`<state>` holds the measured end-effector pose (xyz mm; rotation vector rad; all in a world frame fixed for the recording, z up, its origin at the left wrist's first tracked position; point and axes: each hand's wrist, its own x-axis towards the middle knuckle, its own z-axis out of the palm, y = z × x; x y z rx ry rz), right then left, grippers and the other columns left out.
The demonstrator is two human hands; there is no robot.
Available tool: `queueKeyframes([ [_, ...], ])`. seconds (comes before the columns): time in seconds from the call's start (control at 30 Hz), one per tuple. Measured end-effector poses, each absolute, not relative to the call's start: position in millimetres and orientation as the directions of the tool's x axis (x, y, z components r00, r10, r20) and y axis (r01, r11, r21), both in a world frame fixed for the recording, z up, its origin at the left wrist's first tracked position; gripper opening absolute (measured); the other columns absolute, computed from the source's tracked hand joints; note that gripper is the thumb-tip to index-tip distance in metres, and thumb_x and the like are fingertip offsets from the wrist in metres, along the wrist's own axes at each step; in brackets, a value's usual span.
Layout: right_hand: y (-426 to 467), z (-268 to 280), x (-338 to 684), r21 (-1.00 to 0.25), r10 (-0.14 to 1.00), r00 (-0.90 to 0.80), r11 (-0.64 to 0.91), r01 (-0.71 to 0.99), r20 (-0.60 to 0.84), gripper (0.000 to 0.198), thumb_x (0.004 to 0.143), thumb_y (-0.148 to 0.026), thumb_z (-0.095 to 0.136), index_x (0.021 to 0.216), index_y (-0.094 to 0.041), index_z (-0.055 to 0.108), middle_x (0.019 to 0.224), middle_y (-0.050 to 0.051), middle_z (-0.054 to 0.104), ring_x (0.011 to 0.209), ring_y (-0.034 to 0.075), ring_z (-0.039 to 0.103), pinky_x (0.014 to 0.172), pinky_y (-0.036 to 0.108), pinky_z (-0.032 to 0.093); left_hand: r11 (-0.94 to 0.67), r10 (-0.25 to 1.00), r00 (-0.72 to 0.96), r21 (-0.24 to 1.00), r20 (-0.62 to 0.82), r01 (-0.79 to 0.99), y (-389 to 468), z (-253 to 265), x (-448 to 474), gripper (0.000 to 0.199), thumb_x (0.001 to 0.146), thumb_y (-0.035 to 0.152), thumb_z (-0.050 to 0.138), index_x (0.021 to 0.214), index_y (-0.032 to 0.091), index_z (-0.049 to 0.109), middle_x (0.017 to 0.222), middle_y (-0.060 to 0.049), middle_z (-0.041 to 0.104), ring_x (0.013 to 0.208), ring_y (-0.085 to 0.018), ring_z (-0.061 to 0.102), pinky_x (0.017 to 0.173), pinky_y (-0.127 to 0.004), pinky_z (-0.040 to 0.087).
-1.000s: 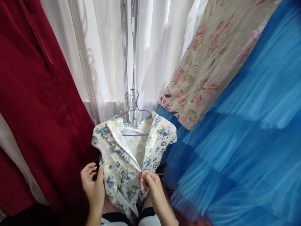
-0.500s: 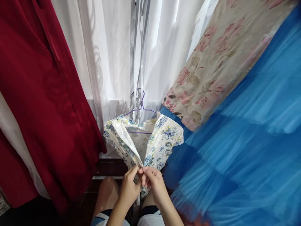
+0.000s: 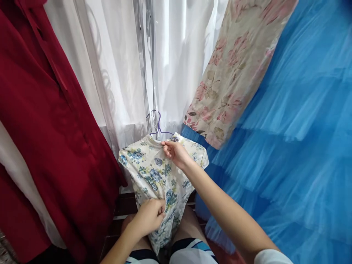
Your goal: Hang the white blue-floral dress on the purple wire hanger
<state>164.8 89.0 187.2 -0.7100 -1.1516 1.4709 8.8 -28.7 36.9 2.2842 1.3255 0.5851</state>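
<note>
A white dress [image 3: 155, 172] with blue and yellow flowers hangs before me on a purple wire hanger [image 3: 158, 126]. Its two halves meet along a middle seam, and the lower end tapers down between my knees. At the neckline, my right hand [image 3: 174, 152] pinches the fabric's top edge by the seam; anything small between the fingertips is too hidden to make out. Lower down, my left hand [image 3: 151, 214] is closed on the cloth beside the same seam.
Dark red cloth [image 3: 63, 135] drapes on the left. White curtains [image 3: 121, 73] and hanging straps [image 3: 150, 62] are behind the dress. A beige cloth with pink flowers [image 3: 220, 99] and a tiered blue tulle skirt [image 3: 280, 154] hang at the right. My legs [image 3: 189, 227] are below.
My right hand has risen from beside my left hand to the neckline. The wide V opening has drawn together along the seam. My left hand has moved slightly down and left, still gripping cloth.
</note>
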Motion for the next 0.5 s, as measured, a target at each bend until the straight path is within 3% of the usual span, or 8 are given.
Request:
queueKeyframes([
  [0.07,76,181,161,-0.933,0.949,-0.241,0.111,-0.343,0.201,0.021,0.081,-0.034,0.062,0.076,-0.015,0.066,0.052,-0.001,0.062,0.039,0.007,0.044,0.04,0.019,0.028,-0.461,0.864,0.475,0.644,0.169,0.61,-23,47,5,0.008,0.08,0.018,0.059,0.073,0.02,0.059,0.07,0.0,0.065,0.066,-0.016,0.06,0.062,-0.024,0.04],
  [0.17,58,175,159,-0.926,0.909,-0.232,0.29,-0.242,0.345,0.028,0.083,-0.043,0.063,0.077,-0.016,0.066,0.049,-0.001,0.063,0.038,0.008,0.045,0.042,0.021,0.031,-0.512,0.859,0.325,0.686,0.396,0.517,-7,82,-1,0.012,0.089,0.025,0.054,0.081,0.02,0.061,0.077,-0.001,0.065,0.075,-0.017,0.061,0.072,-0.026,0.045],
  [0.27,47,175,161,-0.878,0.86,-0.192,0.44,-0.187,0.472,0.032,0.087,-0.047,0.059,0.08,-0.017,0.066,0.048,-0.002,0.062,0.039,0.01,0.044,0.044,0.023,0.032,-0.597,0.763,0.087,0.646,0.641,0.476,15,131,-5,0.02,0.095,0.03,0.051,0.11,0.02,0.059,0.084,-0.001,0.063,0.078,-0.016,0.062,0.076,-0.026,0.047],
  [0.33,44,176,162,-0.852,0.831,-0.195,0.495,-0.17,0.521,0.033,0.09,-0.047,0.056,0.083,-0.017,0.066,0.049,-0.002,0.061,0.042,0.011,0.045,0.046,0.024,0.034,-0.669,0.681,0.084,0.572,0.727,0.475,28,160,-3,0.033,0.098,0.03,0.048,0.129,0.021,0.053,0.088,-0.002,0.064,0.08,-0.015,0.062,0.078,-0.026,0.048],
  [0.4,46,174,163,-0.836,0.809,-0.211,0.529,-0.144,0.549,0.033,0.093,-0.048,0.054,0.085,-0.018,0.066,0.052,-0.001,0.061,0.044,0.012,0.046,0.048,0.025,0.036,-0.716,0.633,0.166,0.49,0.757,0.497,36,179,4,0.028,0.099,0.029,0.047,0.123,0.022,0.059,0.087,-0.002,0.065,0.077,-0.015,0.062,0.076,-0.025,0.047],
  [0.5,57,164,160,-0.816,0.799,-0.167,0.561,-0.138,0.577,0.034,0.092,-0.05,0.056,0.083,-0.018,0.066,0.053,-0.002,0.058,0.047,0.013,0.046,0.05,0.026,0.035,-0.732,0.588,0.188,0.42,0.786,0.536,39,190,17,0.021,0.099,0.029,0.048,0.091,0.018,0.064,0.077,0.0,0.064,0.068,-0.013,0.058,0.067,-0.023,0.042],
])
